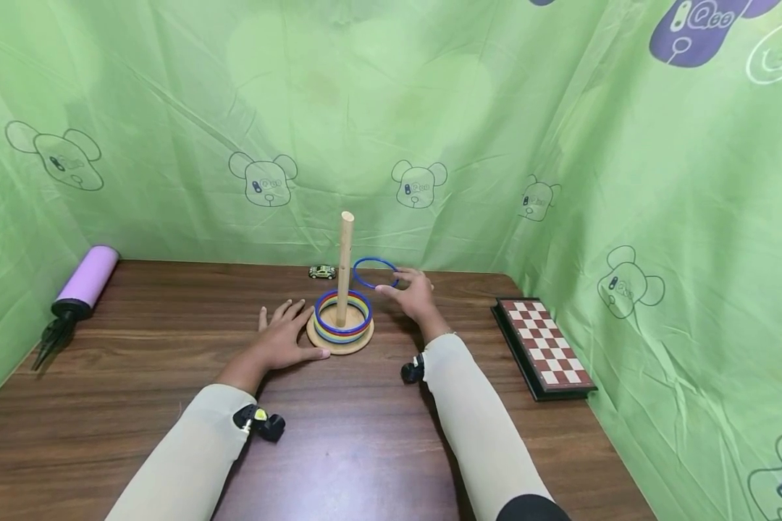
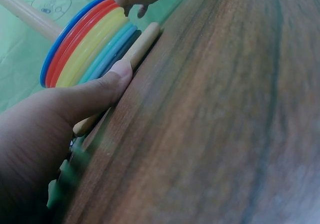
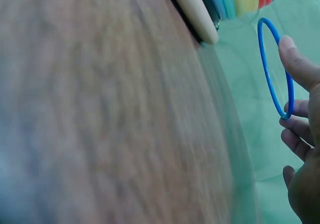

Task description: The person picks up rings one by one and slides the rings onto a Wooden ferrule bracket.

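A wooden peg stand has an upright post [image 1: 345, 268] and a round base [image 1: 341, 349]. Stacked rings [image 1: 343, 337] in blue, red, yellow and other colours surround the post's foot. My left hand [image 1: 279, 342] lies at the base's left side, fingers spread and fairly straight, with the thumb touching the front edge. In the left wrist view that thumb [image 2: 102, 87] rests against the base rim. My right hand [image 1: 415, 295] pinches a loose blue ring [image 1: 376, 259] between thumb and fingers, raised beyond and right of the stack. The right wrist view shows the blue ring [image 3: 265, 64] tilted.
Behind the stand is a small toy car [image 1: 322, 272]. A checkered game board [image 1: 542, 340] in a black case lies at the right edge of the wooden table [image 1: 358, 449]. At the far left lies a purple hand pump [image 1: 86, 282]. Green curtains [image 1: 365, 108] enclose the table.
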Motion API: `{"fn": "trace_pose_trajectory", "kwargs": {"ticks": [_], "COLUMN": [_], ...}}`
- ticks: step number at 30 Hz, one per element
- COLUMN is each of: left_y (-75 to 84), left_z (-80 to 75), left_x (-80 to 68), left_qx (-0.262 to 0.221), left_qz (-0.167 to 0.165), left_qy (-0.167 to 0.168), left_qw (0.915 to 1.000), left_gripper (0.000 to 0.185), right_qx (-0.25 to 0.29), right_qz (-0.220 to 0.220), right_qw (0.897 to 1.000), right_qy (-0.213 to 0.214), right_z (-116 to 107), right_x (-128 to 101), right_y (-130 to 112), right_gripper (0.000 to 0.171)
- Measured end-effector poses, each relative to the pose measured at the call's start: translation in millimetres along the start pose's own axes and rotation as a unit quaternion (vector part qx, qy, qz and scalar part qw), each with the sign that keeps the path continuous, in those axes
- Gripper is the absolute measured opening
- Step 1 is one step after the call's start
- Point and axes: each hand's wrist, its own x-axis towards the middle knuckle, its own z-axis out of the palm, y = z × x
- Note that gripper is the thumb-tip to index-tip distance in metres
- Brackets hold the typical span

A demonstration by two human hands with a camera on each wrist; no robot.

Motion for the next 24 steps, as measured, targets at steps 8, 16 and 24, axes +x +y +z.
{"fn": "trace_pose_trajectory", "kwargs": {"ticks": [8, 16, 24], "left_y": [-0.4, -0.1, -0.6], "left_z": [0.8, 1.1, 0.9], "left_x": [0.7, 0.6, 0.7], "left_qx": [-0.001, -0.002, -0.001], "left_qz": [-0.001, 0.002, 0.0], "left_qy": [0.0, 0.001, 0.001], "left_qw": [1.0, 1.0, 1.0], "left_gripper": [0.12, 0.119, 0.119], "right_qx": [0.043, 0.079, 0.122], "right_qz": [-0.028, -0.042, -0.052], "right_qw": [0.998, 0.994, 0.987], "right_qy": [0.047, 0.069, 0.095], "right_z": [-6.1, -11.5, -17.3], "right_x": [-8.4, -17.3, -22.9], "right_y": [-7.6, -23.7, -40.2], "right_gripper": [0.065, 0.063, 0.056]}}
